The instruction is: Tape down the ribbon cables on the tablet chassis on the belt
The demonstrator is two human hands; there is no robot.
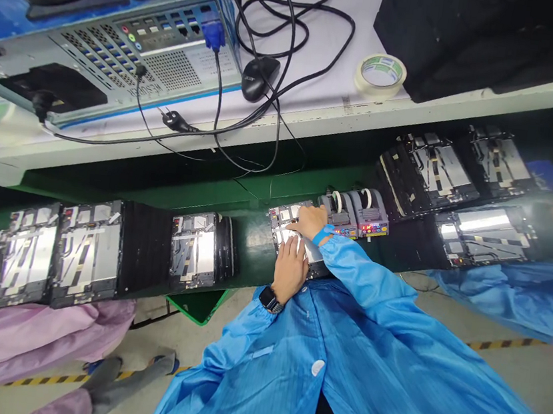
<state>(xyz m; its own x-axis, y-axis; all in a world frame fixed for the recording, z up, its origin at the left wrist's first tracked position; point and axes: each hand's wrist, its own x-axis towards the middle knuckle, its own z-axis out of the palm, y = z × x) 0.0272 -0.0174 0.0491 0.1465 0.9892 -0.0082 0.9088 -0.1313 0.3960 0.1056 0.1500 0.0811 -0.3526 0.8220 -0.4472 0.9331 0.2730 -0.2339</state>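
An opened tablet (315, 252) with bright silver panels and a dark frame lies on the green bench in front of me. My left hand (291, 268), with a black watch at its wrist, lies flat on the tablet's lower left part, fingers stretched out. Higher up on the same tablet rests my right hand (311, 223), thumb spread away from its bent fingers. Whether a small piece sits under those fingertips is hidden. Just right of this hand stand two grey tape dispensers (374, 212) with white tape rolls and red lit displays.
More opened tablets lie along the bench: one (193, 247) left of me, others (89, 251) farther left, several (440, 166) at right. A shelf above carries a computer case (139, 49), mouse (259, 78), cables and tape roll (381, 74). Co-workers' sleeves (523, 291) flank me.
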